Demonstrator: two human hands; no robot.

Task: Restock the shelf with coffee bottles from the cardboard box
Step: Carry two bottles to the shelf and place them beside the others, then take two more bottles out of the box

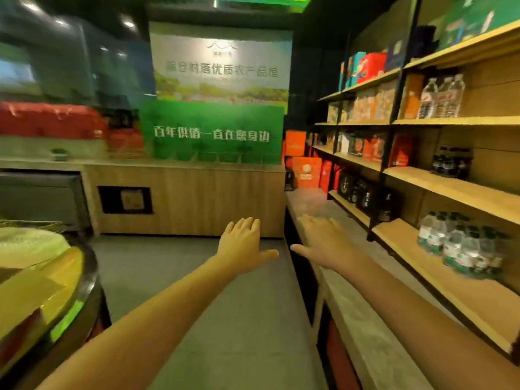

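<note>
A green banner (213, 130) with white Chinese lettering is seen above a wood-panelled counter (185, 198) at centre frame. Red packages (47, 119) are stacked at the left, orange gift bags (306, 171) are set at centre right, and clear water bottles (461, 249) are grouped at the lower right.

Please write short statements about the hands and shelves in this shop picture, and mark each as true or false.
1. The left hand and the right hand are open and hold nothing. True.
2. The right hand grips a bottle. False: it touches no bottle.
3. Clear water bottles with green labels stand on a low wooden shelf on the right. True.
4. The big sign ahead is red. False: it is green with white characters.
5. Dark bottles stand higher up than the water bottles. True.
</note>
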